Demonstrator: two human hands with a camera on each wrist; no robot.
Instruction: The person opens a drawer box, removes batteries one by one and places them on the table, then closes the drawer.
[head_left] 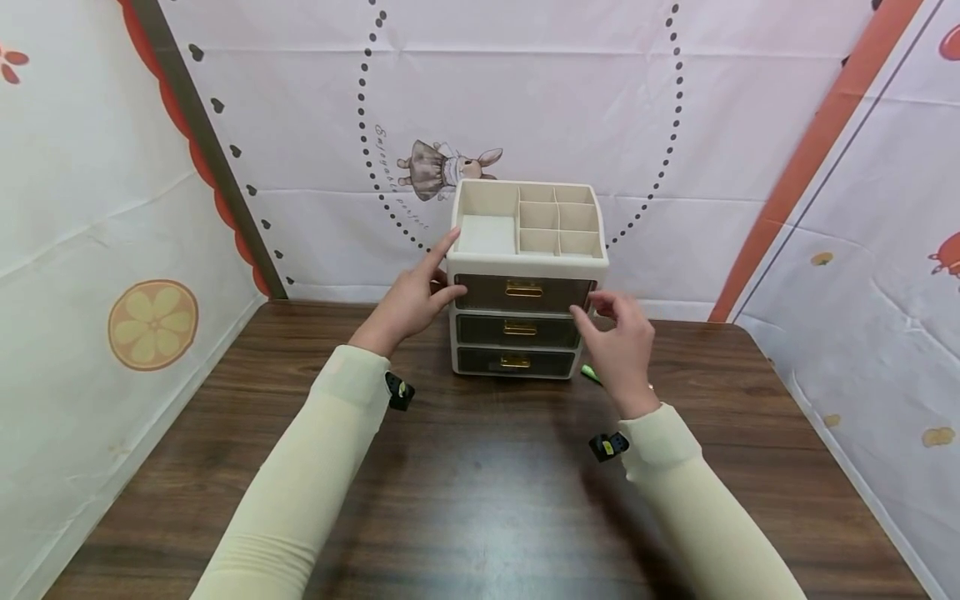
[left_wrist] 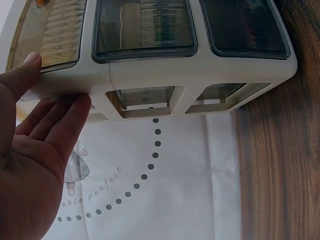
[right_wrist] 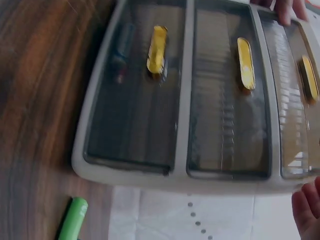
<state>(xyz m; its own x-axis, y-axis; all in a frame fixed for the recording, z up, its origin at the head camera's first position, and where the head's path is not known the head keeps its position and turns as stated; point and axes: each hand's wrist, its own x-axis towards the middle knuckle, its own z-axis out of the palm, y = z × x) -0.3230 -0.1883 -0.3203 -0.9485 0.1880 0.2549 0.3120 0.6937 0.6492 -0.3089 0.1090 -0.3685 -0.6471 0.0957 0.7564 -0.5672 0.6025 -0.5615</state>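
A cream desktop drawer organizer (head_left: pixel 527 265) with three smoky clear drawers and gold handles stands on the table, its drawers closed. My left hand (head_left: pixel 408 304) is at its upper left side. In the left wrist view the thumb (left_wrist: pixel 22 75) lies at the front edge of the top drawer, and fairly straight fingers (left_wrist: pixel 60 120) touch the side wall. At the upper right front edge is my right hand (head_left: pixel 622 342), with thumb and bent fingers apart and fingertips right by the top drawer. Long items show dimly through the bottom drawer (right_wrist: pixel 135 115).
A green pen-like stick (right_wrist: pixel 73 220) lies on the wooden table (head_left: pixel 480 483) by the organizer's right side. Behind stands a printed white cloth (head_left: pixel 525 92), with more cloth along both sides. The organizer's top has several divided compartments (head_left: pixel 558 218).
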